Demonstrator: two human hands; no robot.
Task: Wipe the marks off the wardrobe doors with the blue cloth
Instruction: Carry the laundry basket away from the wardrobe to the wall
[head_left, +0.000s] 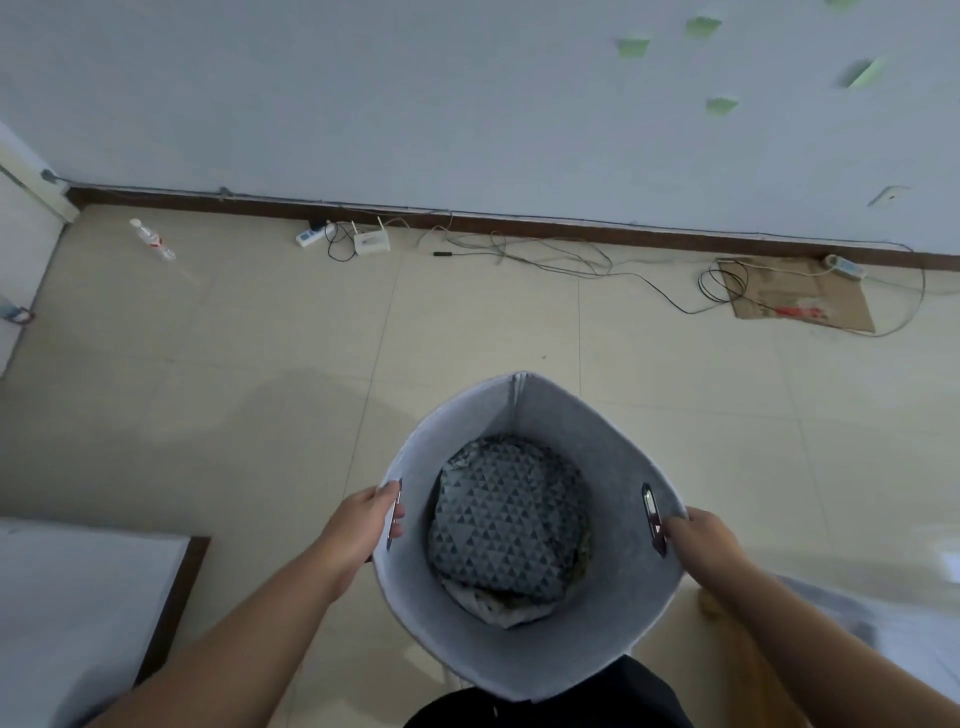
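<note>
No blue cloth is seen; the soft grey felt basket (597, 426) is gripped at its slots, left hand (370, 519) and right hand (702, 540) fingers curled

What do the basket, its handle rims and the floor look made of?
Basket: probably grey felt, matte and fuzzy, with a soft folded seam. Handle rims: likely metal, shiny glints. Floor: glazed beige tile, by grout lines and sheen.

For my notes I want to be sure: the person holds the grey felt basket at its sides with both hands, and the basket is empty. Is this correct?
Not fully. In the head view the grey felt basket is not empty: a triangle-patterned fabric lies in it. The left hand and right hand do hold its sides.
</note>
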